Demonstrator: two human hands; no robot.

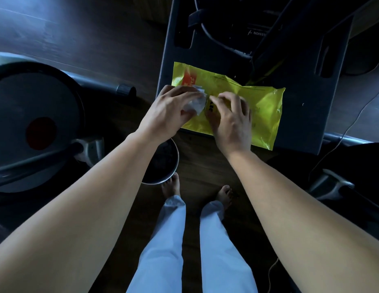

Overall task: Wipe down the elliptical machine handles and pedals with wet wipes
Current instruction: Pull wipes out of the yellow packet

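The dark bench point(300, 115) carries the yellow wipes pack point(262, 106), lying flat. The right hand point(233, 119), fingertips bent onto it (pinching or only pressing, I cannot tell), should pin it down. The left hand point(169, 111), pinching the white wipe point(197, 104), can then draw it gently sideways.

Bare bench point(307, 115) right of yellow pack point(262, 106): open. Beyond pack, cables point(218, 43) and dark slanted post point(275, 49) crowd in. Near-left of pack (floor level): round bin point(177, 155). Floor point(202, 161) nearside open.
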